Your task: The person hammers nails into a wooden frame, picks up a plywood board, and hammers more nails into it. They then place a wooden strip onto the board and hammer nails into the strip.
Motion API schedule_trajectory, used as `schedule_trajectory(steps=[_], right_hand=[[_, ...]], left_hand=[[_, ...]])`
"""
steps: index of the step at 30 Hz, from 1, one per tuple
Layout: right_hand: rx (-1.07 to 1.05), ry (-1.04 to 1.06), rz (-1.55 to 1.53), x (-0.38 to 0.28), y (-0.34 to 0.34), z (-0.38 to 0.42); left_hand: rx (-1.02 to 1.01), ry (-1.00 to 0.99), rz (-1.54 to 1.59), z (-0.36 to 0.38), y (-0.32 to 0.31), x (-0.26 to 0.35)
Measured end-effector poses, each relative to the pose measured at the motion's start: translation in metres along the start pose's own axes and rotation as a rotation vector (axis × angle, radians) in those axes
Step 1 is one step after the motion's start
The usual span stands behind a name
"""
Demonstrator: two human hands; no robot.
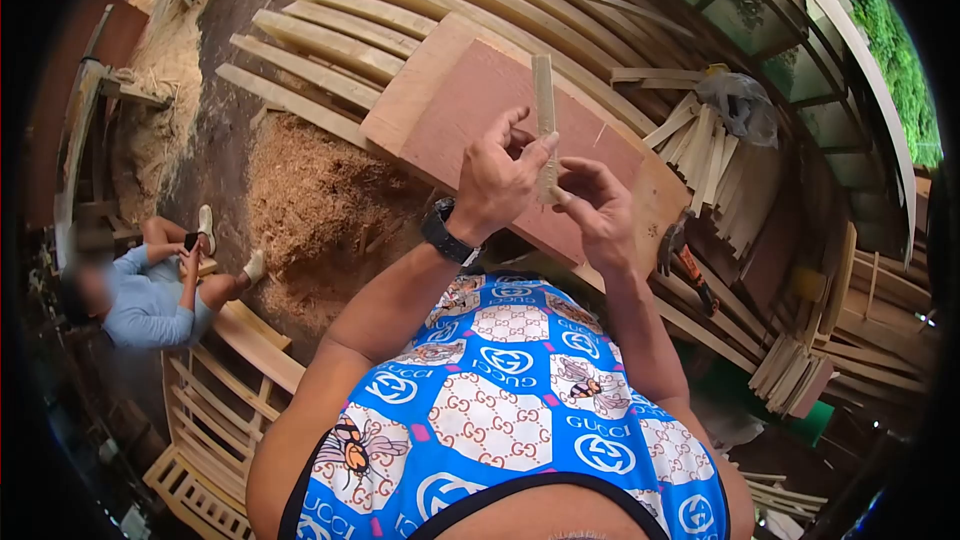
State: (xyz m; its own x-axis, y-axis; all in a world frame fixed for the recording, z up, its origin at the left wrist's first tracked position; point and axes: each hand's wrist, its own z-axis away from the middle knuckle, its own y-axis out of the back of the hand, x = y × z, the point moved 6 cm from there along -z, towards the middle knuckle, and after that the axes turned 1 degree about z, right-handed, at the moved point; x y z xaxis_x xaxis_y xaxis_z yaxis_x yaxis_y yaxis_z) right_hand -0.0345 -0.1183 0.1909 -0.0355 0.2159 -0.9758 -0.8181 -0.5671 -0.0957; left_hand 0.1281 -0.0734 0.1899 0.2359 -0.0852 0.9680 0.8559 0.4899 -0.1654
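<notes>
Pinched between my two hands is a narrow pale strip (544,100) that looks like a strip of nails, held up over a reddish board. My left hand (500,168), with a black watch (449,232) on the wrist, grips its middle between thumb and fingers. The thumb and fingers of my right hand (598,208) close on its lower end. Beneath them, the reddish board (465,105) rests on a paler wooden board (395,120). A thin sliver (601,133) shows on the reddish board's right side.
Long wooden slats (330,45) lie beyond the boards. A hammer (690,265) with an orange and black handle lies at right, near bundled sticks (715,155) and a plastic bag (740,105). Sawdust (315,195) is heaped at left. A seated person (160,290) holds a dark object.
</notes>
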Motion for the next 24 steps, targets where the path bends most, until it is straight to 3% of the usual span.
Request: schedule_trajectory(steps=[2, 7, 13, 15, 17, 24], right_hand=[[-0.034, 0.027, 0.097, 0.006, -0.015, -0.005], [-0.17, 0.01, 0.345, 0.009, -0.049, -0.009], [-0.108, 0.054, 0.548, -0.015, -0.05, -0.02], [-0.091, 0.063, 0.619, -0.017, -0.047, -0.025], [-0.076, 0.172, 0.731, -0.02, -0.045, -0.033], [0.023, 0.139, 0.698, -0.03, -0.023, -0.042]], left_hand=[[0.127, -0.102, -0.115, 0.004, 0.015, 0.012], [0.141, -0.088, -0.18, 0.002, 0.059, 0.019], [0.038, -0.084, -0.522, -0.043, 0.14, 0.026], [0.152, -0.002, -0.638, -0.052, 0.158, 0.029], [0.169, -0.037, -0.699, -0.066, 0.169, 0.02], [0.105, -0.106, -0.88, -0.084, 0.167, -0.002]])
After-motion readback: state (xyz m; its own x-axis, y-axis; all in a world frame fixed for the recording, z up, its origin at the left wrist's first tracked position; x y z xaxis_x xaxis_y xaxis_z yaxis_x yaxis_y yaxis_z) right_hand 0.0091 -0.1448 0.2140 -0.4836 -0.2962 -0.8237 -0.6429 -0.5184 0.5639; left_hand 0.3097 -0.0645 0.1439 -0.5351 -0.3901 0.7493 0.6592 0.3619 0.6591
